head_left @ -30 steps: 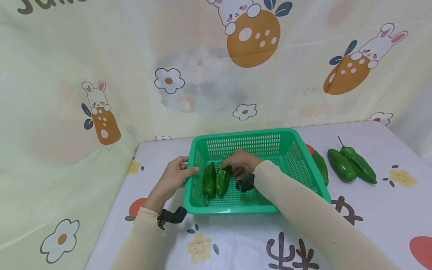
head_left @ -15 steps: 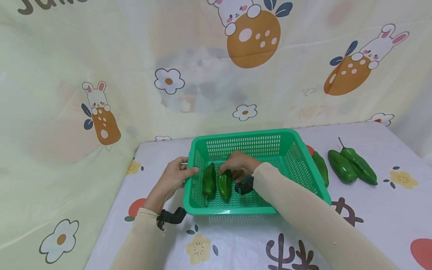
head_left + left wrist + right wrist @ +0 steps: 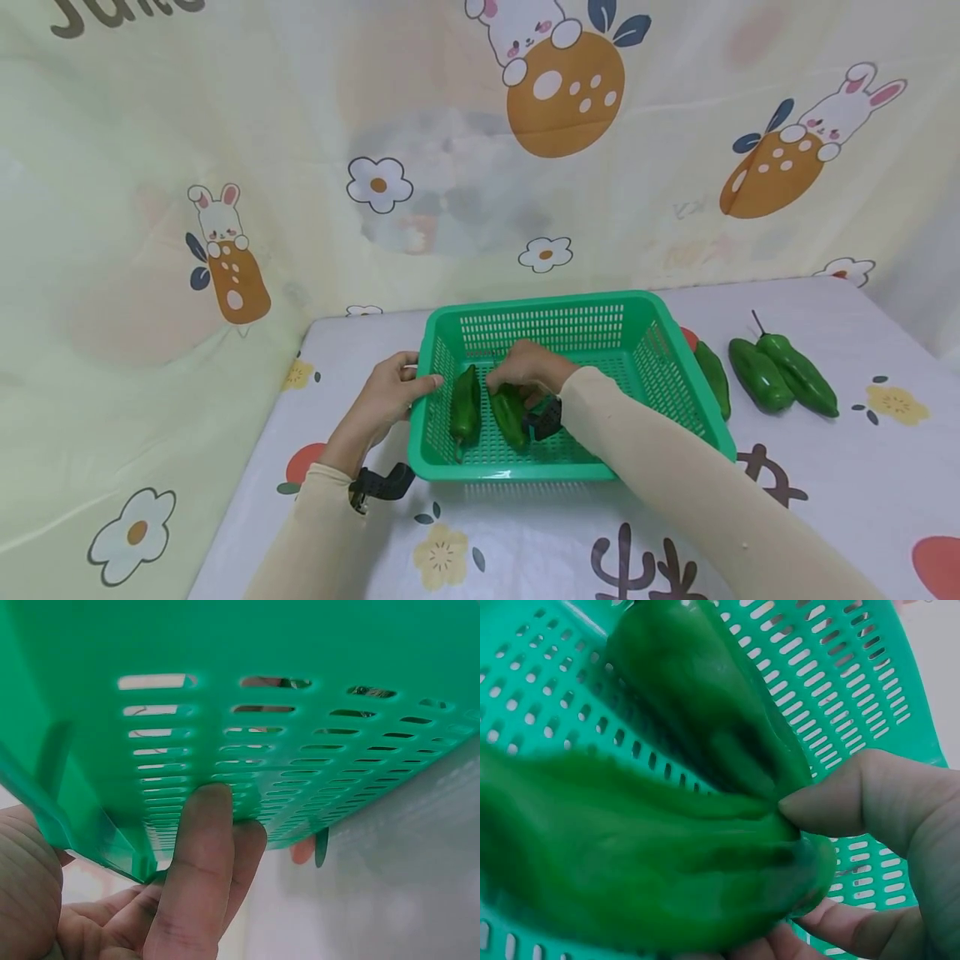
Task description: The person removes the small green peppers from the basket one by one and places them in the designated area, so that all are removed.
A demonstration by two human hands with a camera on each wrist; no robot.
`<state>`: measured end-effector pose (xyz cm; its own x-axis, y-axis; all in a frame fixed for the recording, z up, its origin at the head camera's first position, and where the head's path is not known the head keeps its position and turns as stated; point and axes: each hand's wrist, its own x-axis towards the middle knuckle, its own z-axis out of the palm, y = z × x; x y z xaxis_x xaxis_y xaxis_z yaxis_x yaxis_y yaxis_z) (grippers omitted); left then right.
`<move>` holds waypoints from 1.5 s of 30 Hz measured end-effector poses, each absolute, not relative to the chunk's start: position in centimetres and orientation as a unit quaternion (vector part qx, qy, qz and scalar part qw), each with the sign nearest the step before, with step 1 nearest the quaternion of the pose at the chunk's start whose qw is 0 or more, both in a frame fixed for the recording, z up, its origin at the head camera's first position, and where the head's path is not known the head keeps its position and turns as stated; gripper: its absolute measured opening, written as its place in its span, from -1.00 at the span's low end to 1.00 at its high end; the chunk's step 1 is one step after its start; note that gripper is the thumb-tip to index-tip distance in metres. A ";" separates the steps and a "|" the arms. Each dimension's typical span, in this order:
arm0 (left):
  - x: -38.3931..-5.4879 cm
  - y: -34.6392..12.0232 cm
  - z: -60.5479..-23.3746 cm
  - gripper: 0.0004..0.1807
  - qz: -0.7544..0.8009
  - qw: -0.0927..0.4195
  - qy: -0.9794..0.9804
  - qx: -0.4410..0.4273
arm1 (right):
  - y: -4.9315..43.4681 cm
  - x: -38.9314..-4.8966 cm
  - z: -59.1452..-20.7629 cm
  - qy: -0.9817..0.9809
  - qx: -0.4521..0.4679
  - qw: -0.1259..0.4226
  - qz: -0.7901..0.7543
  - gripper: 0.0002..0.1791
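Observation:
A green plastic basket (image 3: 517, 472) with slotted walls stands at the centre of the head view. My left hand (image 3: 384, 393) grips its left side, thumb over the rim; in the left wrist view, fingers (image 3: 196, 862) press the slotted wall (image 3: 315, 645) from outside. Inside the basket, my right hand (image 3: 529, 367) pinches the end of a green pepper (image 3: 509, 421). The right wrist view shows this pepper (image 3: 630, 862) large, its end between thumb and fingers (image 3: 855, 796). A second green pepper (image 3: 466, 408) lies left of it on the basket floor, near the left wall.
Right of the basket, two green peppers (image 3: 759, 377) (image 3: 798, 373) lie side by side on the patterned tablecloth (image 3: 847, 492). Another pepper (image 3: 712, 377) sits close against the basket's right side, partly hidden. A printed cloth wall (image 3: 450, 83) rises behind the table.
The pepper under my right hand has swung its near end to the right, away from the other pepper. My left hand keeps its place on the basket.

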<state>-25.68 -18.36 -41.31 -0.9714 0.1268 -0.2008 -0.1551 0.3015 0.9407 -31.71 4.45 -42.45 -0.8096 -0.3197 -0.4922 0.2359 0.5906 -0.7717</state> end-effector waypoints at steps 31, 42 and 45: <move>-25.3 -18.1 -40.7 -0.45 0.576 0.116 0.809 -0.006 | 9.3 -30.6 -38.2 0.815 -0.053 0.273 -0.509 -0.69; -25.6 -18.2 -41.6 -0.44 0.574 0.116 0.811 0.004 | 14.3 -29.2 -35.1 0.805 -0.045 0.236 -0.543 -0.63; -25.7 -18.2 -41.4 -0.44 0.569 0.117 0.814 -0.001 | 15.5 -28.8 -34.3 0.805 -0.053 0.227 -0.546 -0.61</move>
<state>-25.66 -18.25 -41.45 -0.9726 0.1323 -0.1913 -0.1341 0.3528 0.9260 -28.76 15.55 -34.31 -0.8913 -0.3327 -0.3080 0.1634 0.3981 -0.9027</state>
